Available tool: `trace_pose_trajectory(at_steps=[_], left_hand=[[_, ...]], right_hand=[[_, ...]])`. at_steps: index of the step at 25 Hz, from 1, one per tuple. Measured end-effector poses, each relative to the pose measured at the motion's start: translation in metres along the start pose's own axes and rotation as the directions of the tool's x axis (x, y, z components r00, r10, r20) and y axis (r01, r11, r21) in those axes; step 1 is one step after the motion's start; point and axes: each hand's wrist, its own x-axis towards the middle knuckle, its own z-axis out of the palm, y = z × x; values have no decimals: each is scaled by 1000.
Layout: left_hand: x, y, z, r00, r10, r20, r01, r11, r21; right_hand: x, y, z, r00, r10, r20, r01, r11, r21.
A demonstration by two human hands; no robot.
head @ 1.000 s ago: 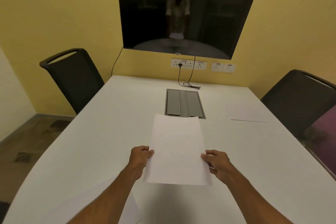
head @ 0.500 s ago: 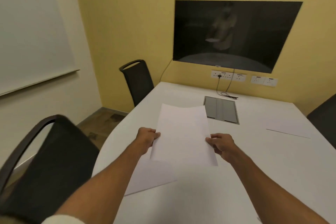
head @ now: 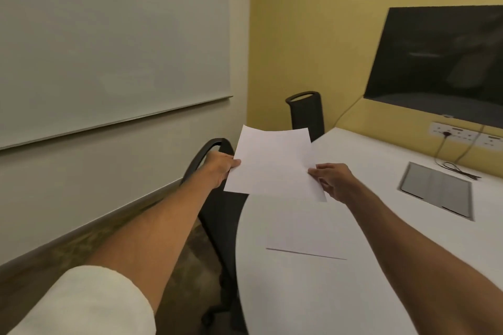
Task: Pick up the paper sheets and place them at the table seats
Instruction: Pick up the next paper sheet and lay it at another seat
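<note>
Two sheets in view, so starting nearest: one flat sheet (head: 304,234) lies on the table (head: 299,302) by its curved left edge, right in front of the near chair (head: 217,215), so I'd call that seat done. Just past it, both hands hold the second sheet (head: 272,163) in the air above that same edge, partly hanging out beyond it. The left hand (head: 220,167) pinches its left side, thumb on top, other fingers hidden underneath. The right hand (head: 333,181) pinches the lower right corner, fingers curled under. Can't tell if it's one sheet or a few stacked.

Step in hand, I reckon: carrying it to the next seat. The next move probably calls for reaching further along the left edge and laying it flat in front of the far chair (head: 306,111).

Count: two hands, two sheets, two chairs, one table, one cable hatch (head: 436,190) mid-table, one wall screen (head: 441,62) at the far end.
</note>
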Motion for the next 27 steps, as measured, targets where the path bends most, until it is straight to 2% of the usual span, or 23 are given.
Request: trace_pose_trajectory(at_steps=[7,13,19,27], left_hand=[[29,-3,-156,986,12,-168,-5,999,40],[77,-11,-256,977,3,-215,0,1000,14],[136,-23,-292,977,-21,-211,12,999,-46],[276,-5,-278,988,-19,-150,14,999,-35]], right_hand=[[-1,-8,161,990,33,137,-32,999,-15],[10,-6,272,983,43,177,-39,999,-26],[47,-4,327,983,31,183,-25,999,-35],[174,-13,365,992,54,112,-52,999,-17]])
